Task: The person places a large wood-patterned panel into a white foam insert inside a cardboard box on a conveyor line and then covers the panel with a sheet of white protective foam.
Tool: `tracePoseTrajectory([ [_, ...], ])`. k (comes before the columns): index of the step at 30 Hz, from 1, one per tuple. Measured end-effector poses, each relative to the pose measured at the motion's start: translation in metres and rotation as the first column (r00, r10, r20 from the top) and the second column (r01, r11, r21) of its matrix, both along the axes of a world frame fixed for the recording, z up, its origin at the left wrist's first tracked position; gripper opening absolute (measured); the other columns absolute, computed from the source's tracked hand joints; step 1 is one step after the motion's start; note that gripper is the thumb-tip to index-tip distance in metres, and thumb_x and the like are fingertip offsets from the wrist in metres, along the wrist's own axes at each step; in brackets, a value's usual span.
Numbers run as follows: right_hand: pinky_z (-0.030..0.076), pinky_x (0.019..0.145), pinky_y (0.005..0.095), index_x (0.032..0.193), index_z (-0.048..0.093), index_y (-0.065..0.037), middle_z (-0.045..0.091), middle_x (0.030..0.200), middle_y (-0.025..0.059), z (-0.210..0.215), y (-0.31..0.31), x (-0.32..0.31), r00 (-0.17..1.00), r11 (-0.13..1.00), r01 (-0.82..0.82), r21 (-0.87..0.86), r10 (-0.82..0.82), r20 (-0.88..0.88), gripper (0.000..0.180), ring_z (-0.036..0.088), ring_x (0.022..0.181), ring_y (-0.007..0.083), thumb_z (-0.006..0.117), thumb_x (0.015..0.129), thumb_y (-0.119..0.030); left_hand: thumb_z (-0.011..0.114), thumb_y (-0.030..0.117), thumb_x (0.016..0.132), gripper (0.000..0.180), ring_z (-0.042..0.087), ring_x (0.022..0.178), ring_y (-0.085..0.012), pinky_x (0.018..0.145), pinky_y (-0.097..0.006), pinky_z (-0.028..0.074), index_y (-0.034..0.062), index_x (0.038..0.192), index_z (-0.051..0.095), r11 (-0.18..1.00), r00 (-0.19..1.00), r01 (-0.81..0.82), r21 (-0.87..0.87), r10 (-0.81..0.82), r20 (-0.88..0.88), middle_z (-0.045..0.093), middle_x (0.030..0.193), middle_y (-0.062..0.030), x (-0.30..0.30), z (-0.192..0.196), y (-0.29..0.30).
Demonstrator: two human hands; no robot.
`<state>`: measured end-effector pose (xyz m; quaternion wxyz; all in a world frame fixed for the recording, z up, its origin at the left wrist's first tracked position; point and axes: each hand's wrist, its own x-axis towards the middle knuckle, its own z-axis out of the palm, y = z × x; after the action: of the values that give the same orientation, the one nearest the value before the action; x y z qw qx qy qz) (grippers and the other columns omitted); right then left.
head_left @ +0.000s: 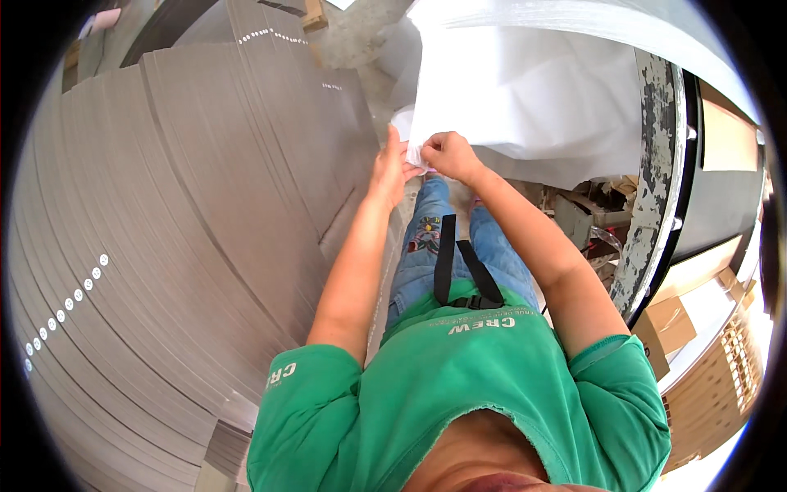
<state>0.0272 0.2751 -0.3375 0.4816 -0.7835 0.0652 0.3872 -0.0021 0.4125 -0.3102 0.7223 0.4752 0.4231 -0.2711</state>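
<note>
A large white sheet (525,90) of thin plastic or foam hangs in front of me, above my legs. My right hand (449,156) is closed on its lower left corner. My left hand (391,166) meets the same corner from the left, fingers pinched against it. Both forearms reach forward from my green shirt. Below the hands I see my blue jeans and a black strap with a buckle.
A tall stack of grey flat sheets (164,205) with rows of small white holes fills the left. A worn, paint-chipped round rim (652,189) curves on the right. Cardboard boxes (668,324) and scraps lie at lower right.
</note>
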Motion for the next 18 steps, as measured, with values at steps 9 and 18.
tracePoseTrajectory([
  [9,0.046,0.050,0.0248,0.070,0.065,-0.001,0.059,0.058,0.0048,-0.002,-0.010,0.001,0.959,0.968,0.163,0.192,-0.110,-0.261,0.020,0.054,0.051,0.0103,0.055,0.071,-0.018,0.051,0.036,0.086,0.047,0.058,0.090,-0.0211,0.081,-0.035,0.046,-0.0051,0.109,0.051,0.993,0.995,0.079,-0.082,-0.074,0.065,0.059,0.100,-0.0134,0.000,0.004,0.007],
  [18,0.042,0.043,0.0220,0.069,0.064,0.000,0.059,0.062,0.0047,0.006,-0.013,0.001,0.908,0.941,0.285,0.185,-0.203,-0.366,0.017,0.052,0.049,0.0093,0.056,0.071,-0.015,0.064,0.012,0.078,0.022,0.061,0.073,-0.0192,0.067,-0.030,0.053,-0.0053,0.091,0.061,0.960,0.962,0.239,0.144,-0.254,0.103,0.062,0.084,-0.0115,-0.002,-0.007,0.017],
])
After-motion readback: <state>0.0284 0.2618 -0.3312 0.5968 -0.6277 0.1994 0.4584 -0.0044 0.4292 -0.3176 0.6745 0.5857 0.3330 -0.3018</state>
